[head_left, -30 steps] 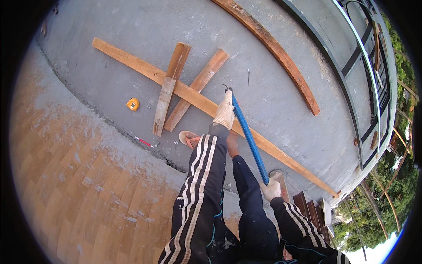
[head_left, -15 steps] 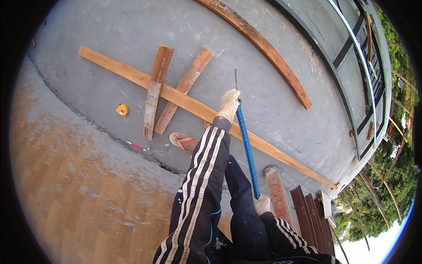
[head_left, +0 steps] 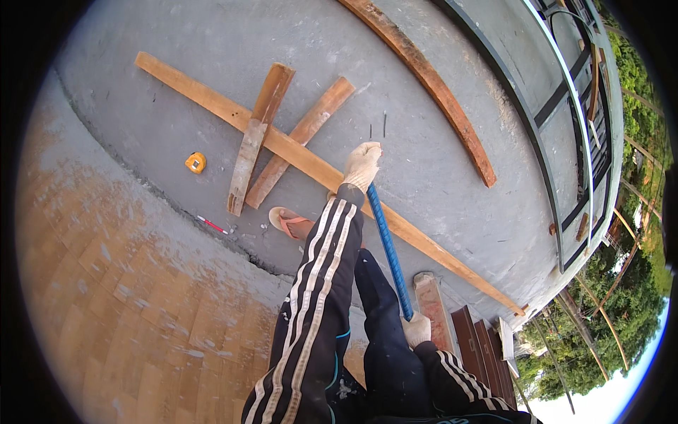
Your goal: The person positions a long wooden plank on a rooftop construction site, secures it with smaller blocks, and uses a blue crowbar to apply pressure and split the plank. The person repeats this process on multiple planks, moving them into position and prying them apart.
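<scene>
My left hand [head_left: 361,164], in a pale work glove, is closed at the far end of a long blue ribbed bar [head_left: 388,244]. A thin dark spike [head_left: 371,131] sticks out past its fingers; whether it belongs to the bar is hidden. A similar dark line [head_left: 384,124] shows beside it, perhaps a shadow. My right hand [head_left: 417,330], also gloved, grips the bar's near end. Under my left wrist runs a long wooden batten [head_left: 311,164]. Two shorter wood pieces, one on top [head_left: 248,145] and one beneath [head_left: 300,134], cross it.
A yellow tape measure [head_left: 195,162] and a red-and-white marker [head_left: 212,225] lie on the left. Another wooden beam [head_left: 431,78] rests beyond the batten, near a dark metal frame [head_left: 526,116]. A stained plank [head_left: 436,307] and brown boards [head_left: 474,346] are by my right hand.
My left hand has shifted slightly left and down, and the bar's far end has moved with it. The right hand keeps its hold. The whole view has turned a little.
</scene>
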`<state>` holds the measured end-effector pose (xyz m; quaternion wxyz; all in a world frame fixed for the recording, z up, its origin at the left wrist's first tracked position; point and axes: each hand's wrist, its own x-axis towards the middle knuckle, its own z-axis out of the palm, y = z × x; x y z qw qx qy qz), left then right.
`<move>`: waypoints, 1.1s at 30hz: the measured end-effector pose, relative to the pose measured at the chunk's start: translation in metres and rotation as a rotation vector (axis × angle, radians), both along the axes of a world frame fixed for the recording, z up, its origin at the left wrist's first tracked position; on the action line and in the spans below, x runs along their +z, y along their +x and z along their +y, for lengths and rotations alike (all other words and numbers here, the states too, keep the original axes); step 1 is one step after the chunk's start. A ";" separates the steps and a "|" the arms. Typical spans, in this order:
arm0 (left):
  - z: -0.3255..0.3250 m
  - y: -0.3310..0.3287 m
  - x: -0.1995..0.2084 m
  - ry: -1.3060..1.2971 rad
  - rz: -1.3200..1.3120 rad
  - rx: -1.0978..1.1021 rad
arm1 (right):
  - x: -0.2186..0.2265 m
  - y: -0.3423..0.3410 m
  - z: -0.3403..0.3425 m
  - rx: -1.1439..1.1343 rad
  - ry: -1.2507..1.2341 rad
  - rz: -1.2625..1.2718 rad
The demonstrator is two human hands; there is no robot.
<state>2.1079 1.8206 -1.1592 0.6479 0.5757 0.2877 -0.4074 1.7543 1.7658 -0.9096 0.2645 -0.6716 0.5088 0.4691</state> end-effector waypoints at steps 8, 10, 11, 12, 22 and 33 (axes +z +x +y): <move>0.040 -0.009 0.025 0.317 -0.305 -0.603 | -0.001 0.013 0.000 -0.030 -0.045 -0.023; 0.059 -0.034 0.015 0.374 -0.151 -0.399 | -0.002 0.021 -0.003 -0.013 -0.032 -0.053; 0.072 -0.050 0.010 0.431 -0.173 -0.387 | -0.006 0.028 -0.007 0.035 -0.022 -0.082; 0.088 -0.068 0.006 0.405 -0.109 -0.374 | -0.008 0.035 -0.007 0.079 -0.014 -0.046; 0.189 -0.229 0.030 0.557 0.162 -0.476 | -0.150 0.243 -0.061 0.445 -0.115 -0.330; 0.191 -0.230 0.026 0.513 0.144 -0.324 | -0.268 0.424 -0.114 0.928 -0.297 -0.478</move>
